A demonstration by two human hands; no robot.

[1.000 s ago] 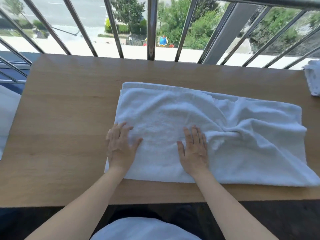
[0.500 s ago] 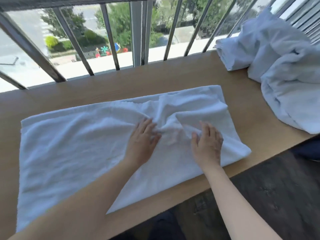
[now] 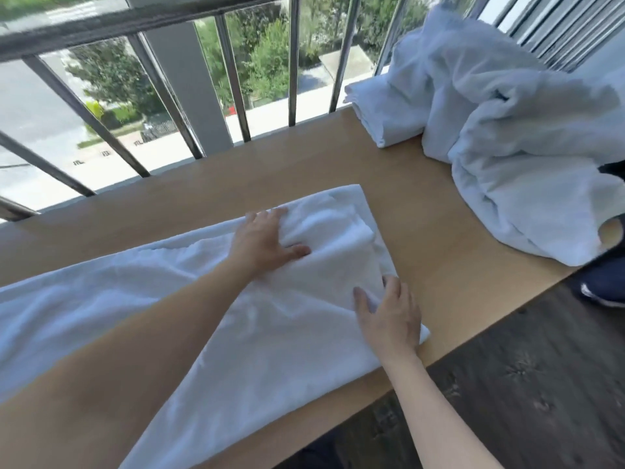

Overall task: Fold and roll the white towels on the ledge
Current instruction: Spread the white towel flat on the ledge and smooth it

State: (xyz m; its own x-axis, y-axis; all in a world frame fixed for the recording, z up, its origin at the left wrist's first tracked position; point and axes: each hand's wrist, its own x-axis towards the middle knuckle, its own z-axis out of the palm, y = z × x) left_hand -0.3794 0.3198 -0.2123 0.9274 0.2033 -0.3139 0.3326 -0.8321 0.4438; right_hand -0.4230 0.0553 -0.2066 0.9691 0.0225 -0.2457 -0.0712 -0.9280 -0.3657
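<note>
A white towel [image 3: 277, 336] lies folded lengthwise across the wooden ledge [image 3: 422, 231], its right end wrinkled and bunched. My left hand [image 3: 262, 240] presses flat on the towel near its far right corner, fingers spread. My right hand [image 3: 389, 316] rests on the towel's near right edge with fingers straight, some tips tucked at the cloth's edge. My left forearm hides part of the towel's middle.
A heap of crumpled white towels [image 3: 514, 130] sits on the ledge at the right, with a folded one [image 3: 382, 110] at its far side. A metal railing [image 3: 233, 82] runs along the ledge's far edge. Dark floor [image 3: 524, 384] and a shoe [image 3: 605, 289] lie to the right.
Both hands slid rightward along the towel, from its left half to its right end. My view turned to the right, bringing the towel heap closer.
</note>
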